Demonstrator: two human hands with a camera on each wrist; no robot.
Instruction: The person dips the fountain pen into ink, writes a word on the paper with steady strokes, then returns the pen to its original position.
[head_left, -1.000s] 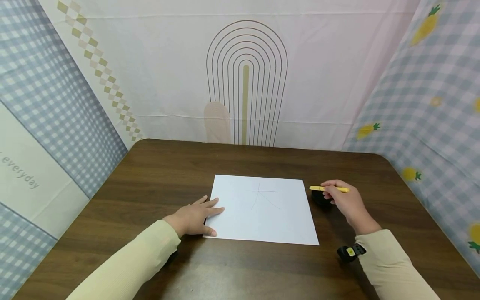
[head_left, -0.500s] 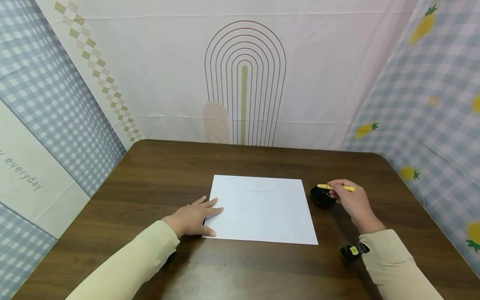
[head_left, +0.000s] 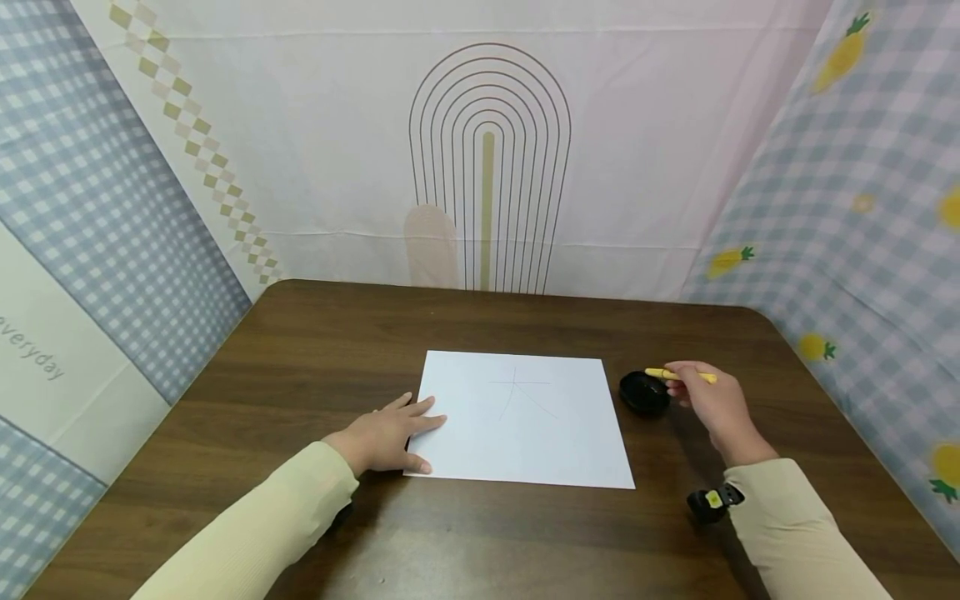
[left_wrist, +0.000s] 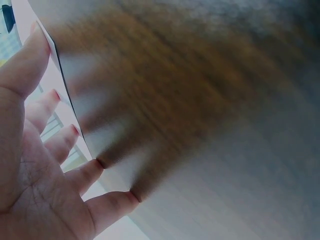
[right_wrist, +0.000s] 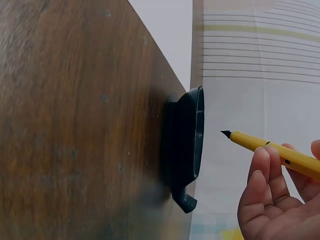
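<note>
A white sheet of paper (head_left: 540, 442) lies on the table, bearing thin dark strokes: a crossed pair with two slanting legs. My left hand (head_left: 386, 437) rests on its left edge with fingers spread. In the left wrist view those fingertips (left_wrist: 135, 196) touch the paper's edge and the tabletop. My right hand (head_left: 711, 407) pinches a yellow fountain pen (right_wrist: 295, 161) between thumb and fingers. Its dark nib points left, in the air over a small black dish (head_left: 643, 393) right of the paper. From the right wrist, the dish (right_wrist: 187, 137) shows a lip at one end; its contents are hidden.
The brown wooden table (head_left: 345, 333) reaches back to a white printed cloth (head_left: 322, 150). Blue checked cloths hang on both sides. A black device (head_left: 708, 502) is strapped at the right wrist, close above the tabletop.
My right hand has moved right with the pen, taking the nib from near the paper's right edge to over the black dish, which now shows more fully. The left hand stays put.
</note>
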